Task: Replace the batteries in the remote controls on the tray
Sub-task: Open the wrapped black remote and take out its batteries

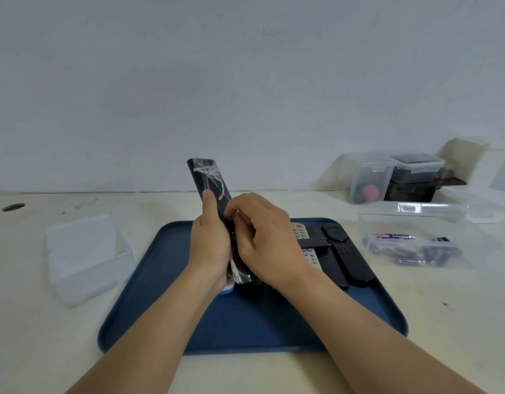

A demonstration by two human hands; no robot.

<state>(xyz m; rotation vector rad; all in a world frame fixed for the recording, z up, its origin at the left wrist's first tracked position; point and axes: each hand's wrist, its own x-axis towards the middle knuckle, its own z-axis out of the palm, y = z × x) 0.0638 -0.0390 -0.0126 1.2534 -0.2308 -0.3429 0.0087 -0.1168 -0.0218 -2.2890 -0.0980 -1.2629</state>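
Note:
A long black remote (206,180) in a clear plastic wrap stands tilted above the blue tray (166,280). My left hand (210,243) grips its lower half, thumb lying up along the back. My right hand (267,240) curls round the remote's right side near the middle, fingertips pinching at it; what they touch is hidden. Several other remotes lie at the tray's back right: a grey one with coloured buttons (301,231) and black ones (348,260).
A clear box (410,237) holding several batteries sits right of the tray. An empty translucent box (86,257) sits to the left. More lidded containers (387,177) stand at the back right against the wall. A small hole (14,207) marks the table's far left.

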